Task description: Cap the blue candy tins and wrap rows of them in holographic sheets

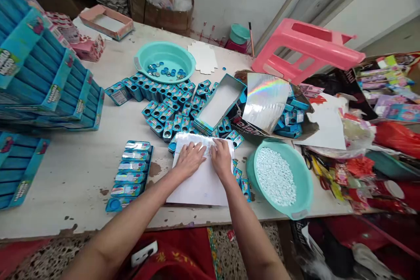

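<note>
A white sheet (197, 188), paper or thin card, lies before me over some of the small blue boxes (167, 129). My left hand (190, 159) rests on its upper part, fingers stretched out and lying on the surface. Beside it, my right hand (221, 157) also touches the sheet near its far edge, its fingers extended and slightly bent. Neither hand grips anything that I can see. Behind the sheet, many upright blue boxes with round holes stand close together. A shallow blue tray (218, 107) with a white inside leans on them.
At left stand a row of blue packs (133, 166) and tall stacked display trays (49, 74). A turquoise basin (166, 48) holds small round pieces; another basin (306, 179) holds white pellets. Right of centre are a carton (256, 129) and a pink stool (295, 48).
</note>
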Demonstrator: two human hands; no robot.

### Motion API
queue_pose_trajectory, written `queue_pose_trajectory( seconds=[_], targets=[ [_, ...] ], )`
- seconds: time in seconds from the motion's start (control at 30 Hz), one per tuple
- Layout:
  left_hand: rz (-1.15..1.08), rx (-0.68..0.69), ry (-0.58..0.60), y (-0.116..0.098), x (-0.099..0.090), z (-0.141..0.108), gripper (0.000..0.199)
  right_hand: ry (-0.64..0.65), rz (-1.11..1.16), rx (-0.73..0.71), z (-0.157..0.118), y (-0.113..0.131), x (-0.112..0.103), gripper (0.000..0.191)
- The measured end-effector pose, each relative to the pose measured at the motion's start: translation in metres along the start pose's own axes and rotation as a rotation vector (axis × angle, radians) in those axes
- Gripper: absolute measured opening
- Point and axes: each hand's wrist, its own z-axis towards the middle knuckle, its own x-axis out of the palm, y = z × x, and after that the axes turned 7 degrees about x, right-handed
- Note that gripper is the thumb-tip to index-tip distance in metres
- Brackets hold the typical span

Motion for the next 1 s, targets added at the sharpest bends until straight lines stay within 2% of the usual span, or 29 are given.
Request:
queue_pose_trajectory(
  seconds=[0.1,0.23,0.37,0.5,0.67,0.8,1.0],
  targets=[
    [0.037,0.037,0.014,0.000,0.003,-0.005,0.036,-0.002,-0.128,-0.010,0.014,-0.007,0.002,0.032],
    [0.049,0.038,0.026,-0.001,0.003,-0.012,0.044,0.052,-0.198,-0.062,0.008,-0.010,0.011,0.032],
    [0.046,0.011,0.012,-0.001,0.008,-0.014,0.043,0.017,-0.189,-0.066,-0.005,-0.012,0.017,0.028],
    [0.033,0.017,-0.001,0.001,0.011,-0.017,0.046,0.030,-0.096,-0.060,-0.005,-0.013,0.014,0.019],
    [0.022,0.021,-0.016,0.002,0.014,-0.021,0.048,0.018,-0.158,-0.042,0.001,-0.012,0.014,0.038],
    [0.034,0.021,-0.034,0.003,0.018,-0.023,0.048,0.040,-0.193,-0.077,-0.002,-0.012,0.017,0.032],
    [0.030,0.026,-0.047,0.002,0.018,-0.026,0.048,0.000,-0.032,-0.127,-0.008,-0.016,0.015,0.016]
  ],
)
